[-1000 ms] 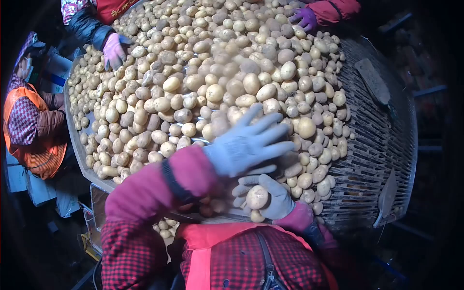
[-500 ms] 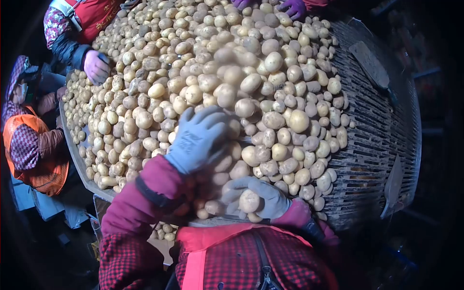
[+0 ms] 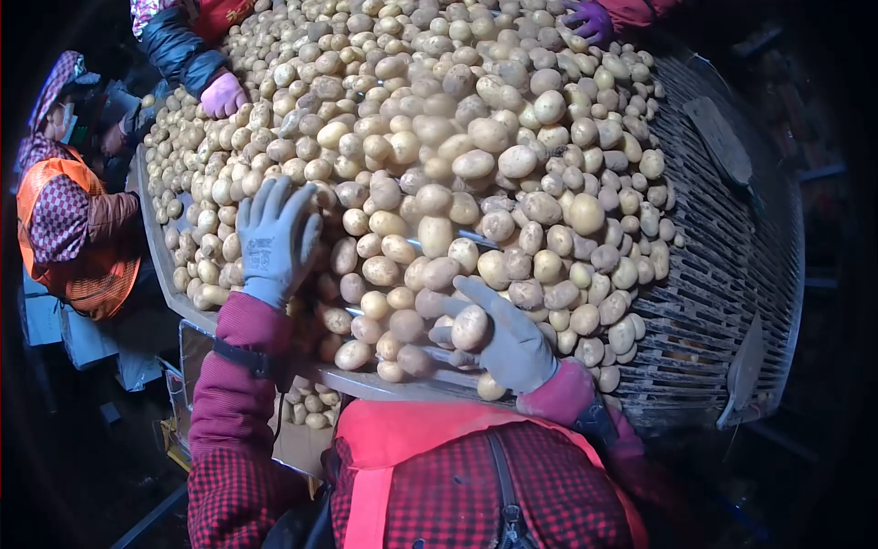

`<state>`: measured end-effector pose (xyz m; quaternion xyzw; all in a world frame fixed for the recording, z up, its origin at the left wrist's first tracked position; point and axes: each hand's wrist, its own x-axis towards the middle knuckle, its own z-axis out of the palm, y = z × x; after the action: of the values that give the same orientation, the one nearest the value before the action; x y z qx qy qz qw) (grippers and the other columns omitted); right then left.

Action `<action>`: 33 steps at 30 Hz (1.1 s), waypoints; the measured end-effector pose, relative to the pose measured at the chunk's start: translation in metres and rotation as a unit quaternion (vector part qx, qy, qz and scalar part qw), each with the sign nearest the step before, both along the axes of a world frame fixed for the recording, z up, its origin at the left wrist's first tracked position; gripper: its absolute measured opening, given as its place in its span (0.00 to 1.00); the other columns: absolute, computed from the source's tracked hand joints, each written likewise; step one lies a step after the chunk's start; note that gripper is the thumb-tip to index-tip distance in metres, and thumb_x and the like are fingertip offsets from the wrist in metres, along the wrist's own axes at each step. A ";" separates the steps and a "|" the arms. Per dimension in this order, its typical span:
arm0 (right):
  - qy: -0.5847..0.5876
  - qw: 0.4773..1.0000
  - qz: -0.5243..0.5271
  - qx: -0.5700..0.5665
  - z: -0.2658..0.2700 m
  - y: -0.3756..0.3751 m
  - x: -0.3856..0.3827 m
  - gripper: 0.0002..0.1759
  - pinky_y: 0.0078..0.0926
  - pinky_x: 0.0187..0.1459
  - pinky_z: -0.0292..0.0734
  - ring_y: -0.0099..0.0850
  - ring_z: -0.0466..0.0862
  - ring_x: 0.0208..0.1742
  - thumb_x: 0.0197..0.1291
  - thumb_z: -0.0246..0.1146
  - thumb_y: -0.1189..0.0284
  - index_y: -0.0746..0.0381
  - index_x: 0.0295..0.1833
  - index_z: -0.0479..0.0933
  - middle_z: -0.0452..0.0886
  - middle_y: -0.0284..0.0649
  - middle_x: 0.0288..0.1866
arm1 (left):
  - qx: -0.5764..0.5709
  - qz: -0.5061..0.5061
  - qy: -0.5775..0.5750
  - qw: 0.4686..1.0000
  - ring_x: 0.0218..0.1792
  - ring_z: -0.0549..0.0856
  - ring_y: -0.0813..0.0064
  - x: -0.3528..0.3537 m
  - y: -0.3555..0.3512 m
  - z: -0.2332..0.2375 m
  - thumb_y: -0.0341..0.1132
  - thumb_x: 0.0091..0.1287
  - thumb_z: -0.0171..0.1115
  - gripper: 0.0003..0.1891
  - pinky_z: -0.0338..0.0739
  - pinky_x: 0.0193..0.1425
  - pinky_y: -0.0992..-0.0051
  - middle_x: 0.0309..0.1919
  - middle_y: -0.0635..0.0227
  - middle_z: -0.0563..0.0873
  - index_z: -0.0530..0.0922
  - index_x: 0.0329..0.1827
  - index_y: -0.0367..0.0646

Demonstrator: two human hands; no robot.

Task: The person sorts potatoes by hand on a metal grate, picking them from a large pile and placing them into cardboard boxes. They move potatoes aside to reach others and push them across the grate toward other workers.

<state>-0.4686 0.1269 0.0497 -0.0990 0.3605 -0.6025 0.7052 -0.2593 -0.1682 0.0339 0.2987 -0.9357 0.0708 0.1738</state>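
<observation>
A large heap of potatoes covers the sorting surface. My left hand, in a grey glove, rests on the potatoes left of centre, its fingers spread and pointing away from me. Near the front edge, my right hand, gloved in grey too, has a potato between its thumb and fingers. Around that hand and between my hands lie more potatoes, some blurred, with metal rods showing in the gaps.
Dark slatted grating stands to the right. Co-workers' gloved hands touch the heap at the far side. At left is a person in an orange vest. A box of potatoes sits below the front edge.
My left hand has moved left, away from the middle of the heap. My right hand still holds a potato, a little farther forward. The view has shifted, and the potatoes between my hands have moved.
</observation>
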 end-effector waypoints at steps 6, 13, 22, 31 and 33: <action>0.048 0.997 0.010 0.066 -0.001 -0.002 0.006 0.34 0.42 0.64 0.83 0.35 0.76 0.72 0.73 0.56 0.83 0.62 0.82 0.61 0.73 0.43 0.75 | 0.137 -0.213 -0.006 0.967 0.59 0.84 0.57 -0.041 0.033 0.011 0.34 0.60 0.70 0.26 0.79 0.57 0.56 0.67 0.62 0.80 0.81 0.64 0.50; 0.032 0.997 0.036 0.068 0.009 0.002 0.009 0.37 0.34 0.58 0.87 0.36 0.84 0.62 0.76 0.59 0.76 0.62 0.85 0.54 0.69 0.43 0.79 | 0.232 -0.263 -0.230 0.908 0.54 0.87 0.57 -0.115 0.061 0.018 0.38 0.65 0.68 0.31 0.82 0.53 0.57 0.68 0.68 0.78 0.74 0.74 0.56; 0.189 0.981 0.039 0.003 0.011 0.007 0.007 0.33 0.29 0.57 0.83 0.26 0.76 0.67 0.83 0.54 0.63 0.62 0.86 0.56 0.68 0.39 0.80 | 0.237 -0.212 -0.269 0.909 0.52 0.88 0.49 -0.119 0.057 0.018 0.46 0.60 0.71 0.32 0.84 0.52 0.52 0.56 0.52 0.82 0.78 0.71 0.57; 0.540 0.771 -0.334 0.042 0.043 0.023 -0.092 0.24 0.32 0.70 0.77 0.37 0.79 0.71 0.81 0.51 0.74 0.72 0.77 0.66 0.76 0.49 0.72 | 0.329 -0.268 -0.258 0.868 0.52 0.87 0.49 -0.112 0.048 0.021 0.47 0.52 0.77 0.35 0.82 0.56 0.55 0.49 0.56 0.86 0.80 0.67 0.56; 0.646 0.716 -0.264 0.015 0.051 0.007 -0.112 0.24 0.32 0.73 0.74 0.36 0.77 0.73 0.80 0.53 0.77 0.72 0.76 0.68 0.76 0.49 0.73 | 0.310 -0.274 -0.270 0.870 0.51 0.88 0.49 -0.112 0.050 0.013 0.49 0.54 0.77 0.34 0.82 0.57 0.54 0.50 0.55 0.86 0.81 0.66 0.56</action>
<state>-0.5807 0.1340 0.1004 -0.3545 0.7489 -0.5480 0.1150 -0.3717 -0.1178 0.0468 0.0385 -0.9643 -0.1951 -0.1749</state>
